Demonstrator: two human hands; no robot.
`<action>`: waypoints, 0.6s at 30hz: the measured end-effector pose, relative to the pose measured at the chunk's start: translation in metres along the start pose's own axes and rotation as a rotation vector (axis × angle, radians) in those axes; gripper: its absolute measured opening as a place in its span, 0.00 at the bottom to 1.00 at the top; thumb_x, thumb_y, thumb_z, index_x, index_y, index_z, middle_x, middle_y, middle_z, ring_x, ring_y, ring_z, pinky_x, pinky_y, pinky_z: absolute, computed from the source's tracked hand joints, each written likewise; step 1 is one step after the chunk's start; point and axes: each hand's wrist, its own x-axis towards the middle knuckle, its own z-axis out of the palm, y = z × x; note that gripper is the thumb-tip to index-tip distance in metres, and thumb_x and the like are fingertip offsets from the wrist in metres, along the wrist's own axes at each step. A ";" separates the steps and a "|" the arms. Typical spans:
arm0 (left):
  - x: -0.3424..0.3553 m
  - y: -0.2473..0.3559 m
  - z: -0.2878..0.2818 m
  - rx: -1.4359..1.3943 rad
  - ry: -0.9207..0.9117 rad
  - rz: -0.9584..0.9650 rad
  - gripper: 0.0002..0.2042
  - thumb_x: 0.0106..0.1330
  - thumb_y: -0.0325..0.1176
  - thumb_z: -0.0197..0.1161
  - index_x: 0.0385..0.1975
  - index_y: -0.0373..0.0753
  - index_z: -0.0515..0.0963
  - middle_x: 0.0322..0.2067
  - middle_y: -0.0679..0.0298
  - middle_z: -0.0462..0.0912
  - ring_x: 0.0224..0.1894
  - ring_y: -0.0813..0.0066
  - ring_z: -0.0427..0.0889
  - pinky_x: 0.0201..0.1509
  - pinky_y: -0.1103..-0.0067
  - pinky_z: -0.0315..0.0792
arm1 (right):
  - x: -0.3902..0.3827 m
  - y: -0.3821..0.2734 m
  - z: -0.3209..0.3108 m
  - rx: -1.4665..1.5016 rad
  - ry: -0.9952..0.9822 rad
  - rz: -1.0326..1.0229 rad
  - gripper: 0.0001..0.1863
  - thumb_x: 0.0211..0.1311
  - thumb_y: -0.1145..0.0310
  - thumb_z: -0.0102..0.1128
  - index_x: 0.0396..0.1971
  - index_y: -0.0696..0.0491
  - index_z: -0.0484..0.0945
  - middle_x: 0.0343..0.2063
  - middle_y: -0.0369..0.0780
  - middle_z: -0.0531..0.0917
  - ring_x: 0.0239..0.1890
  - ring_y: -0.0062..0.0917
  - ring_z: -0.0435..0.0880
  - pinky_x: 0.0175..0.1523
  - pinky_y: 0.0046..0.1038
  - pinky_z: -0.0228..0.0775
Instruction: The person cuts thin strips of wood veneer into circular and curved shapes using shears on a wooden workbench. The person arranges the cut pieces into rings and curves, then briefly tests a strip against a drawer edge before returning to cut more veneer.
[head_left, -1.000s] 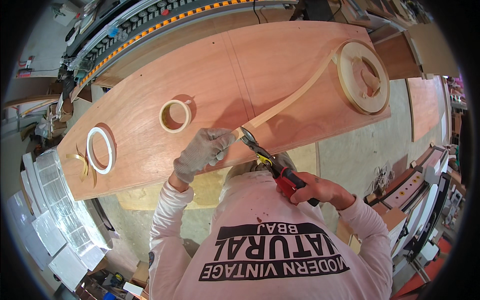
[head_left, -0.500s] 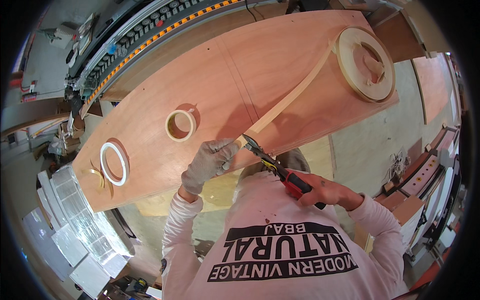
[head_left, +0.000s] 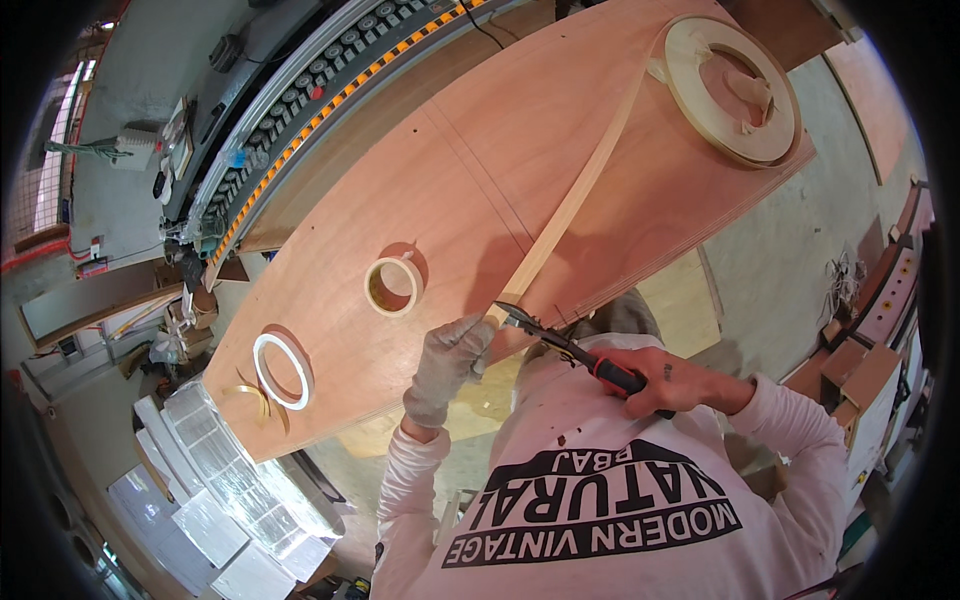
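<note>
A pale wood-veneer edging strip (head_left: pixel 575 212) runs down across a large reddish plywood panel (head_left: pixel 400 220) from a coiled roll (head_left: pixel 686 92) at the far right. My left hand (head_left: pixel 447 365), in a grey glove, is closed on the strip's near end at the panel's front edge. Snips (head_left: pixel 565 347) with black and red handles are gripped in my bare right hand (head_left: pixel 672 380). Their jaws lie across the strip just beside my gloved fingers. How far the jaws are apart is too small to tell.
A masking tape roll (head_left: pixel 371 292), a white ring (head_left: pixel 263 372) and curled strip scraps (head_left: pixel 262 405) lie on the panel's left half. Behind runs a machine rail (head_left: pixel 330 115) with rollers and an orange-black chain. Silvery wrapped packages (head_left: pixel 235 460) stand at the left.
The view has turned, so the panel looks steeper, its left end lower. My left hand still pinches the strip, and the snips stay at the same spot on it.
</note>
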 end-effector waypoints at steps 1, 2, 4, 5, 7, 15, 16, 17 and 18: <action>-0.001 0.000 -0.001 0.008 0.007 0.010 0.17 0.74 0.45 0.65 0.43 0.33 0.83 0.16 0.71 0.72 0.16 0.85 0.69 0.18 0.84 0.63 | 0.001 0.000 0.000 -0.016 0.006 -0.028 0.34 0.46 0.67 0.61 0.60 0.52 0.72 0.28 0.33 0.72 0.31 0.24 0.71 0.40 0.26 0.65; -0.002 0.000 -0.001 0.010 0.008 -0.006 0.16 0.75 0.43 0.64 0.45 0.34 0.84 0.17 0.72 0.72 0.17 0.86 0.68 0.20 0.85 0.63 | 0.003 0.001 -0.001 -0.021 0.001 -0.025 0.30 0.47 0.68 0.61 0.55 0.53 0.72 0.28 0.33 0.73 0.31 0.24 0.71 0.40 0.27 0.65; -0.002 0.000 -0.003 0.029 0.000 -0.032 0.15 0.75 0.41 0.63 0.49 0.35 0.84 0.18 0.73 0.72 0.18 0.86 0.68 0.22 0.86 0.64 | 0.008 0.002 -0.002 -0.104 0.000 -0.017 0.22 0.47 0.68 0.61 0.45 0.54 0.73 0.27 0.33 0.73 0.31 0.24 0.71 0.39 0.28 0.65; -0.001 0.000 -0.004 0.026 0.006 -0.044 0.14 0.75 0.41 0.62 0.47 0.35 0.84 0.18 0.72 0.72 0.18 0.86 0.67 0.21 0.86 0.63 | 0.011 0.003 -0.003 -0.061 -0.003 -0.041 0.20 0.47 0.68 0.61 0.43 0.54 0.72 0.27 0.34 0.73 0.31 0.24 0.71 0.38 0.28 0.65; 0.002 -0.001 -0.007 0.022 0.011 -0.066 0.14 0.76 0.40 0.61 0.45 0.35 0.84 0.18 0.72 0.71 0.17 0.86 0.67 0.20 0.86 0.61 | 0.019 0.006 -0.005 -0.070 -0.005 -0.045 0.16 0.47 0.68 0.62 0.37 0.54 0.70 0.27 0.35 0.74 0.31 0.23 0.71 0.37 0.29 0.65; 0.014 -0.003 -0.017 0.050 -0.009 -0.134 0.11 0.75 0.38 0.58 0.38 0.37 0.81 0.18 0.73 0.72 0.16 0.86 0.66 0.18 0.85 0.58 | 0.045 0.010 -0.022 -0.017 -0.060 0.157 0.18 0.47 0.67 0.61 0.40 0.56 0.72 0.24 0.38 0.78 0.23 0.30 0.78 0.33 0.33 0.69; 0.013 -0.004 -0.018 0.069 -0.019 -0.125 0.11 0.75 0.38 0.59 0.38 0.37 0.81 0.19 0.73 0.72 0.16 0.87 0.66 0.18 0.85 0.58 | 0.044 0.008 -0.026 -0.070 -0.071 0.178 0.19 0.47 0.67 0.61 0.40 0.57 0.72 0.23 0.39 0.79 0.22 0.31 0.79 0.33 0.33 0.70; 0.011 -0.005 -0.018 0.059 0.022 -0.122 0.11 0.74 0.38 0.59 0.39 0.37 0.81 0.20 0.74 0.72 0.17 0.87 0.67 0.19 0.85 0.59 | 0.044 0.006 -0.030 -0.138 -0.069 0.088 0.20 0.47 0.67 0.61 0.41 0.58 0.72 0.24 0.41 0.79 0.24 0.34 0.79 0.34 0.34 0.70; 0.007 -0.006 -0.019 0.039 0.060 -0.112 0.11 0.74 0.38 0.60 0.39 0.37 0.81 0.20 0.74 0.72 0.18 0.88 0.67 0.20 0.85 0.59 | 0.043 0.005 -0.032 -0.229 -0.058 0.039 0.20 0.47 0.67 0.61 0.42 0.58 0.72 0.24 0.43 0.79 0.25 0.36 0.80 0.35 0.35 0.70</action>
